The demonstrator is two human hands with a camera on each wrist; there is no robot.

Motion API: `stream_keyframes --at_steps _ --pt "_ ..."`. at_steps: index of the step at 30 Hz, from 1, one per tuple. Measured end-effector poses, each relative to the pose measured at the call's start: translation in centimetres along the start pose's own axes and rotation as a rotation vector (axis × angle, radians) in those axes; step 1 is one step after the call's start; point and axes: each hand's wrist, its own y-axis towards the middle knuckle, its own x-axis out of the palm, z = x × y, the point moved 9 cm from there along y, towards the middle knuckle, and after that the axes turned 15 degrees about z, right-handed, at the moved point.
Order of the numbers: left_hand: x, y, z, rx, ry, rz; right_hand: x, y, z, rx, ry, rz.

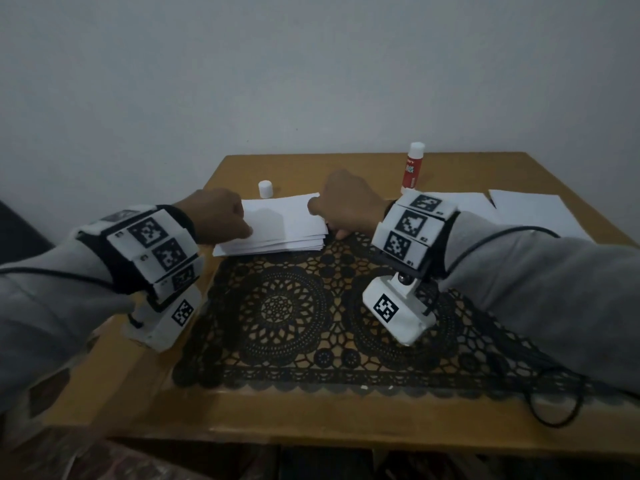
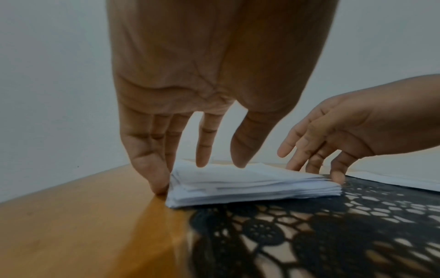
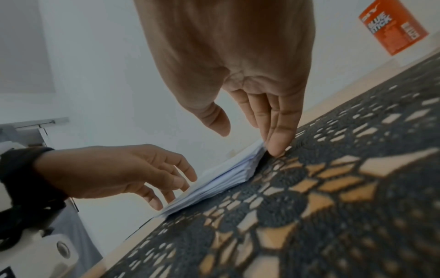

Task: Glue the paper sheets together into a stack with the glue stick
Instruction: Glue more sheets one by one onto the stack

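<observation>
Head view shows a wooden table [image 1: 284, 415] against a pale wall, with a black lace mat [image 1: 294, 306] spread over its middle. A stack of white paper sheets [image 1: 277, 230] lies at the mat's far edge, partly on the bare wood. The left hand [image 1: 216, 214] rests at the stack's left end and the right hand [image 1: 349, 202] at its right end, each wrist wearing a band of black-and-white markers. Behind the stack stands a small white cap [image 1: 265, 188], and to the right the glue stick [image 1: 412, 168] stands upright, uncapped, well apart from both hands. More loose sheets [image 1: 533, 209] lie flat on the right side of the table. Left wrist view shows the left hand's fingers [image 2: 152, 165] straight and pointing down, the outer ones touching the stack's [image 2: 250, 188] left edge while the index finger and thumb come down over its top; nothing is gripped. The right hand [image 2: 345, 135] is seen at the far end, fingers extended onto the stack's corner. Right wrist view shows the right hand's fingers [image 3: 278, 135] straight and close together, their tips pressed against the stack's [image 3: 228, 175] right edge on the mat, thumb apart. The left hand [image 3: 114, 173] reaches in with fingers loosely spread over the other end. The glue stick's orange label [image 3: 393, 26] shows at the upper right.
</observation>
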Motion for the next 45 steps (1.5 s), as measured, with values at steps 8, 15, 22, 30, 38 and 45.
stream_keyframes --at_steps 8,15,22,30,38,45 --pt "-0.8 -2.0 1.1 0.024 0.047 -0.001 -2.9 -1.4 0.6 -0.091 -0.101 -0.004" --pt "-1.3 -5.2 10.1 0.387 -0.100 0.109 -10.5 -4.2 6.4 -0.297 -0.348 0.206" --pt "1.5 -7.1 21.6 0.698 -0.097 0.051 -15.6 -3.9 13.1 -0.184 -0.440 0.311" --pt "6.2 -4.2 25.8 0.729 0.028 -0.106 -16.5 -2.8 14.6 -0.076 -0.272 0.425" --pt "5.9 -3.3 27.4 0.776 0.024 -0.095 -17.9 -2.9 16.2 -0.001 -0.241 0.475" --pt "6.4 -3.2 27.6 0.799 0.050 -0.117 -17.5 -2.6 15.9 -0.033 -0.269 0.483"
